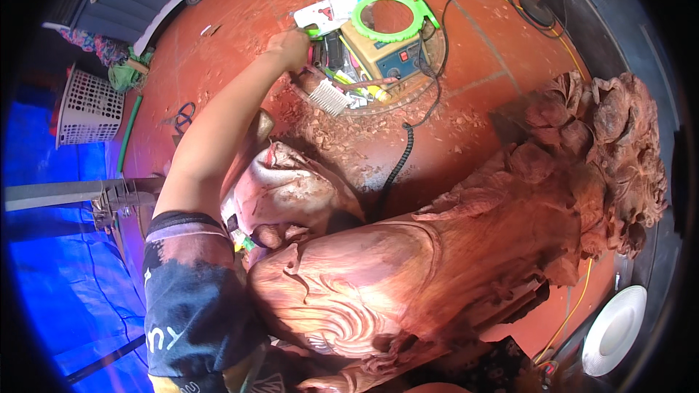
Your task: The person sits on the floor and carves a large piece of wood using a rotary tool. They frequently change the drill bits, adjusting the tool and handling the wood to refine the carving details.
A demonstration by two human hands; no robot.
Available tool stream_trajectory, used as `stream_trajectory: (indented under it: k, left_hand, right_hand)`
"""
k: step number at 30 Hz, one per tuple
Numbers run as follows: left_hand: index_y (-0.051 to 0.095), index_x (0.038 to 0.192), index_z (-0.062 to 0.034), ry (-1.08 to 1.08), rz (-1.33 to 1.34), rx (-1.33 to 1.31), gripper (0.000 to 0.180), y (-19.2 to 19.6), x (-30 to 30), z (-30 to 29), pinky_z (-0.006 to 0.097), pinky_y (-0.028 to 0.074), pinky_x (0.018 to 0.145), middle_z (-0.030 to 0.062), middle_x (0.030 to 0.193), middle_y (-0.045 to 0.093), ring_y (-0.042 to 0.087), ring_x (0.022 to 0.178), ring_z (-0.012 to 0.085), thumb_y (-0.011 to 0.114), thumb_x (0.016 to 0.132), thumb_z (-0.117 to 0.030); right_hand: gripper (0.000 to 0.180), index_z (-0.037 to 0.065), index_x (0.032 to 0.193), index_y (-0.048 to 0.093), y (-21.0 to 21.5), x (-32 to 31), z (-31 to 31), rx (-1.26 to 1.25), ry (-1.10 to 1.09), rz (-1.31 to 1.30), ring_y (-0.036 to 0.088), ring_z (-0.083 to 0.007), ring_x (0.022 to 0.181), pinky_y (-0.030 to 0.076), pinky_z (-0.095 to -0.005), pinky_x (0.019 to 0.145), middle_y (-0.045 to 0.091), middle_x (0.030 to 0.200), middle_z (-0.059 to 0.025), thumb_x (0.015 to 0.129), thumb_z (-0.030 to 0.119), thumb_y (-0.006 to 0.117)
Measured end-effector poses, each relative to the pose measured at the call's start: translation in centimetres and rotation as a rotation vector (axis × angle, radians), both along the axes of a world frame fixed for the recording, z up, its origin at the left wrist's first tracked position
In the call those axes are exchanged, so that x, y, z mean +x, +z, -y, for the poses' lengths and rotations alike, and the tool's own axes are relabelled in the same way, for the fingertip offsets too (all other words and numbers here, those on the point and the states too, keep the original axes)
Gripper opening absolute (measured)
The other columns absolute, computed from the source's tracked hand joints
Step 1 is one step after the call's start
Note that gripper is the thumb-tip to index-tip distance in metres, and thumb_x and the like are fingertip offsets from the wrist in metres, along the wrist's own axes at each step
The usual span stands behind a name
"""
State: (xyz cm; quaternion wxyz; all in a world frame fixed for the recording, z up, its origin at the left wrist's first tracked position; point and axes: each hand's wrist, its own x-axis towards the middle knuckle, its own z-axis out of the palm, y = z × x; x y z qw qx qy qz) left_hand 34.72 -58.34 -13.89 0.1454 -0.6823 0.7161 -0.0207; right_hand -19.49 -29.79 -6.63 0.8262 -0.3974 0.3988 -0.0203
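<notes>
My left hand reaches out to the left edge of a round tray on the floor. Its fingers are curled, and what they hold, if anything, is hidden. Close by the fingers lie small tools with green and pink parts, a white-bristled brush and a white sheet or packet. A beige control box with a blue front sits in the tray, a bright green ring-shaped frame resting on top. Across my lap side lies a large reddish wood carving with swirling folds. My right hand is out of sight.
Wood shavings litter the tiled floor below the tray. A black coiled cord runs toward the carving. A stained cloth bundle lies under my arm. At left stand a white basket and blue sheeting; at right, a white round dish-like object.
</notes>
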Motion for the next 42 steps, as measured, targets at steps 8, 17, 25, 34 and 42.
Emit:
stream_trajectory:
  k: [8, 17, 25, 34, 42]
  left_hand:
    - [0.069, 0.095, -0.0073, 0.315, -0.119, 0.185, 0.034, 1.1, -2.0, 1.0, 0.04, 0.05, 0.085, 0.0168, 0.101, 0.066, 0.063, 0.097, 0.0312, 0.065, 0.072, -0.031]
    - [0.069, 0.096, -0.008, 0.353, -0.215, 0.256, 0.043, -0.7, -1.7, 1.2, 0.038, 0.051, 0.082, 0.0142, 0.104, 0.066, 0.064, 0.095, 0.0286, 0.072, 0.068, -0.04]
    - [0.067, 0.105, -0.0066, 0.452, -0.049, 0.143, 0.05, 0.9, -4.8, 0.5, 0.035, 0.051, 0.086, 0.0132, 0.109, 0.065, 0.063, 0.101, 0.0262, 0.072, 0.068, -0.04]
    - [0.071, 0.079, -0.0075, 0.355, -0.129, -0.131, 0.034, 7.3, -1.9, -0.4, 0.036, 0.053, 0.076, 0.0125, 0.081, 0.07, 0.068, 0.08, 0.0262, 0.072, 0.068, -0.039]
    - [0.068, 0.084, -0.0019, 0.037, -0.378, -0.574, 0.017, 23.4, -5.8, -14.3, 0.029, 0.05, 0.058, 0.0123, 0.069, 0.066, 0.063, 0.058, 0.0157, 0.068, 0.073, -0.015]
  right_hand:
    - [0.099, 0.001, 0.142, 0.027, -0.1, -0.2, -0.1, 0.002, -0.015, -0.008, 0.036, -0.0273, 0.13, 0.035, -0.0402, 0.103, 0.03, 0.145, -0.0173, 0.063, 0.027, 0.08]
    - [0.1, 0.001, 0.143, 0.026, 0.3, -1.0, -0.4, 0.02, -0.033, -0.036, 0.035, -0.0278, 0.131, 0.035, -0.0407, 0.104, 0.029, 0.146, -0.0173, 0.063, 0.027, 0.08]
    - [0.101, 0.001, 0.143, 0.025, 1.1, -1.6, -0.8, 0.015, -0.054, -0.046, 0.034, -0.0284, 0.132, 0.034, -0.0412, 0.104, 0.027, 0.147, -0.0174, 0.062, 0.027, 0.08]
    - [0.103, 0.001, 0.144, 0.025, 1.7, -0.9, -1.5, -0.005, -0.042, -0.014, 0.033, -0.0289, 0.133, 0.033, -0.0418, 0.105, 0.025, 0.148, -0.0174, 0.061, 0.027, 0.08]
    - [0.104, 0.002, 0.144, 0.024, 4.1, 4.1, -2.2, -0.14, 0.037, 0.262, 0.032, -0.0294, 0.134, 0.033, -0.0423, 0.105, 0.024, 0.149, -0.0174, 0.061, 0.027, 0.08]
